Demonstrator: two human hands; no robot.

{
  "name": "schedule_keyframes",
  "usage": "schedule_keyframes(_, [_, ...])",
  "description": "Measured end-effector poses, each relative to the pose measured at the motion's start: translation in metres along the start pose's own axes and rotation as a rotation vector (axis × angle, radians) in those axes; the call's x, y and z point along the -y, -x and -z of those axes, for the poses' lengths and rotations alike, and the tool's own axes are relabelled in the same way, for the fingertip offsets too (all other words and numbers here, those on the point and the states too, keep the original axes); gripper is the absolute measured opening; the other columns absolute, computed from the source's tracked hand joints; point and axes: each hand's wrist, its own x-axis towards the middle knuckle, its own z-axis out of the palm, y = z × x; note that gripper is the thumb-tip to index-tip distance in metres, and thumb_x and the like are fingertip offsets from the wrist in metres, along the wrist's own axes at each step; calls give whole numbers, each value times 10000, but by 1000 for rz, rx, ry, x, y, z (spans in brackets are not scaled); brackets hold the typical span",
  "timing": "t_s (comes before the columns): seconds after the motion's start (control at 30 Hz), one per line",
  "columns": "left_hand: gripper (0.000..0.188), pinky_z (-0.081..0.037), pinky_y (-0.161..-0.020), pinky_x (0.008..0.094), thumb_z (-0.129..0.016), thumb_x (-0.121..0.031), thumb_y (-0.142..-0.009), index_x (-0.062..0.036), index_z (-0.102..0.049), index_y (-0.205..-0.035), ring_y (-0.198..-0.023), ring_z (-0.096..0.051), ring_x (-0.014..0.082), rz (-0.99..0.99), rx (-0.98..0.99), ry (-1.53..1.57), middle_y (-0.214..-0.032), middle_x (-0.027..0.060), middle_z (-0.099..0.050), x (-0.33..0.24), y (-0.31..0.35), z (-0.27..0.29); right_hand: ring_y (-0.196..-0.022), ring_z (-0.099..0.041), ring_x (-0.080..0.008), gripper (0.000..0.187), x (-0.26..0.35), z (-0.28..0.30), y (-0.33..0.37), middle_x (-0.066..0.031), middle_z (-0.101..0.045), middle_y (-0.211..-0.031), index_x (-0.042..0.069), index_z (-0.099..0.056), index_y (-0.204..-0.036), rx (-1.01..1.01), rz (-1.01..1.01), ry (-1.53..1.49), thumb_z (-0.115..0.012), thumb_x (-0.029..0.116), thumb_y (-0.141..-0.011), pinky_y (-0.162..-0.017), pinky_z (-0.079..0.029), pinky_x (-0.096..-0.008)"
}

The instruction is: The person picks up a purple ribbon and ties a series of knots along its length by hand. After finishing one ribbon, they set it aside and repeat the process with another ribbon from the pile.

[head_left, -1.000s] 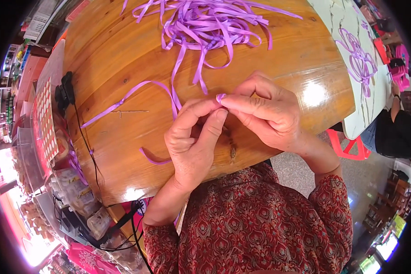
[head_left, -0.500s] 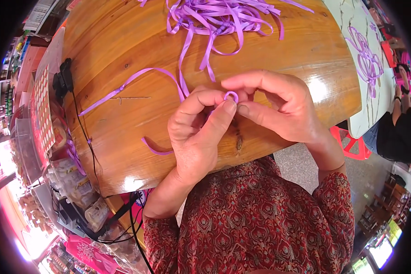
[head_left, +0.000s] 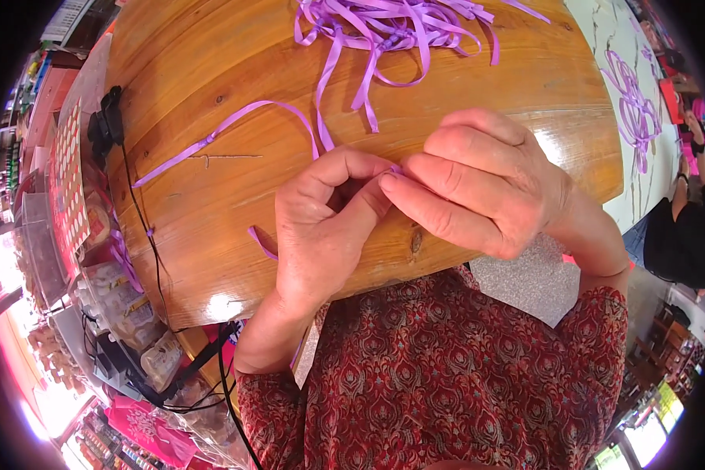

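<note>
My left hand (head_left: pixel 317 227) has its thumb and forefinger pinched on a purple ribbon (head_left: pixel 396 169), of which only a small bit shows. From the other side, my right hand (head_left: pixel 482 184) pinches the same spot with thumb and forefinger, its other fingers curled in. One ribbon tail (head_left: pixel 263 244) sticks out beside my left wrist. A knotted ribbon strand (head_left: pixel 235 117) curves over the wooden table (head_left: pixel 211 266) and passes behind my left hand; whether it joins the held piece is hidden. Beyond my hands lies a heap of purple ribbons (head_left: pixel 403 35), several of them knotted.
A thin, dark, hooked strip (head_left: pixel 231 157) lies left of my hands. A black clip-like device (head_left: pixel 110 121) with a cord sits at the table's left edge, near a dotted sheet (head_left: pixel 72 176). More ribbons (head_left: pixel 636 106) rest on a white marbled table, with another person (head_left: pixel 674 235) beside it.
The small ribbon loop that stood up between my fingertips has closed down. My right hand has turned and curled its fingers, with its thumb now against my left fingertips.
</note>
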Motion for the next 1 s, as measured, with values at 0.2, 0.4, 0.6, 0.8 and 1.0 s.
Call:
schedule_keyframes(0.2, [54, -468, -667, 179, -624, 25, -845, 8, -632, -896, -731, -560, 39, 68, 36, 50, -797, -4, -630, -7, 0, 8, -657, -554, -199, 308, -11, -5, -3, -85, -613, -764, -27, -668, -903, -57, 189, 33, -667, 123, -633, -584, -475, -310])
schedule_keyframes(0.4, [18, -398, -588, 153, -631, -21, -858, -13, -631, -874, -663, -492, 3, 59, -6, -94, -737, -61, -581, 2, 1, 6, -652, -546, -202, 330, -17, 2, -4, -75, -592, -744, -19, -670, -905, -54, -53, -71, -786, 54, -605, -541, -422, -318])
schedule_keyframes(0.6, [29, -344, -545, 138, -636, -30, -849, -15, -612, -843, -624, -420, -23, 34, -111, -41, -706, -92, -524, 4, 2, 0, -688, -563, -216, 258, 2, 2, -3, -89, -605, -791, 1, -669, -914, -53, -568, -494, -771, 33, -679, -595, -426, -287])
schedule_keyframes(0.8, [48, -329, -535, 140, -638, -1, -838, -17, -592, -839, -627, -412, -14, -95, -132, -93, -776, -58, -509, 6, 4, -5, -696, -569, -202, 162, 11, -1, -5, -102, -602, -779, -16, -646, -894, -46, -686, -634, -686, -46, -740, -627, -435, -280])
schedule_keyframes(1.0, [65, -346, -588, 152, -624, 29, -839, -17, -583, -862, -674, -426, 14, -273, -58, -51, -809, -32, -507, 16, 2, -1, -719, -542, -107, 62, 18, 1, -10, -49, -602, -790, -21, -609, -876, -83, -1145, -1119, -609, -31, -815, -654, -431, -244])
